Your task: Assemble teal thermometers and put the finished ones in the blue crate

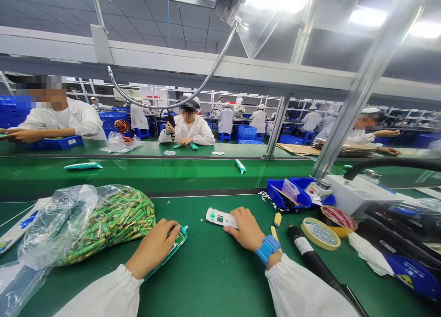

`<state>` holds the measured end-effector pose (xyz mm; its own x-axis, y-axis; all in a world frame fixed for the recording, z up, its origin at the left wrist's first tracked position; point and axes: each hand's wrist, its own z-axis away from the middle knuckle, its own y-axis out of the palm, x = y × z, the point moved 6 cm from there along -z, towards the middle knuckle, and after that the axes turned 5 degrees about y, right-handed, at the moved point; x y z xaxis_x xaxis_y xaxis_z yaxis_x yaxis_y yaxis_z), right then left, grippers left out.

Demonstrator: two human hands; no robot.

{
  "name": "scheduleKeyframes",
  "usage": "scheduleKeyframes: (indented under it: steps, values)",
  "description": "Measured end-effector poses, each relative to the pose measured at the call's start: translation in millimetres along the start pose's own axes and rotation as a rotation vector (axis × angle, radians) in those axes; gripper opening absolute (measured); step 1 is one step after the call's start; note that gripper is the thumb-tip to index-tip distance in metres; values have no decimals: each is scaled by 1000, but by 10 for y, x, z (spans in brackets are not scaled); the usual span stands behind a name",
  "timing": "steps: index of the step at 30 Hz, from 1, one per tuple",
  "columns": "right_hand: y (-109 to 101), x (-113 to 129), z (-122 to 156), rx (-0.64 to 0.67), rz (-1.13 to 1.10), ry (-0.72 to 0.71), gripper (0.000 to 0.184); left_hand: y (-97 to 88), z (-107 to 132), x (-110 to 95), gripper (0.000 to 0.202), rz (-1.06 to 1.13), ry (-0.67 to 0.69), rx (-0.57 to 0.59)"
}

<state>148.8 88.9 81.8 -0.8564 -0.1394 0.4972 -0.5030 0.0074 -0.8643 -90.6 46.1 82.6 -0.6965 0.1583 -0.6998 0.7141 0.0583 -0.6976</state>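
Note:
Just left of the middle of the green bench, my left hand (157,244) curls over a teal plastic housing (179,240) and grips it. Part of a green circuit board shows inside this housing; the rest lies under my fingers. Closer to the middle, my right hand (248,229) has thumb and fingers closed on the near end of a white plastic cover (220,217). This cover has a teal button and a small rectangular window, and lies low over the bench. A blue strap circles my right wrist.
A clear bag of green circuit boards (117,220) stands at left. On the right are blue bins (289,195), a black electric screwdriver (306,250) and a round dish of small screws (320,233). Teal-and-white devices (83,166) lie on the green belt, with co-workers beyond.

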Motion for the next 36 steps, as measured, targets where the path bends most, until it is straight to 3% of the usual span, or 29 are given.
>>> scheduleKeyframes:
  steps: [2, 4, 8, 11, 14, 16, 18, 21, 36]
  values:
    - [-2, 3, 84, -22, -5, 30, 23, -3, 34, -115, 44, 6, 26, -71]
    - [-34, 68, 274, -34, -39, 45, 23, 100, 99, -275, 48, 113, 14, -63]
    - [2, 238, 783, -17, -117, 59, 27, 587, 303, -571, 55, 803, -155, 152]
    - [117, 253, 1053, 18, -168, 89, 30, 774, 399, -690, 45, 1088, -167, 161]
    - [139, 260, 1125, 52, -276, 23, 30, 823, 446, -684, 38, 1113, -194, 179]
    - [28, 258, 1089, -41, -399, -13, 26, 815, 463, -682, 35, 1085, -191, 203]
    - [-71, 249, 1028, -125, -509, -7, 25, 799, 474, -693, 34, 1038, -162, 221]
    - [-63, 285, 940, -97, -606, 2, 21, 791, 486, -724, 32, 971, -72, 236]
    - [36, 305, 894, -104, -769, 53, 18, 801, 473, -730, 33, 890, -16, 255]
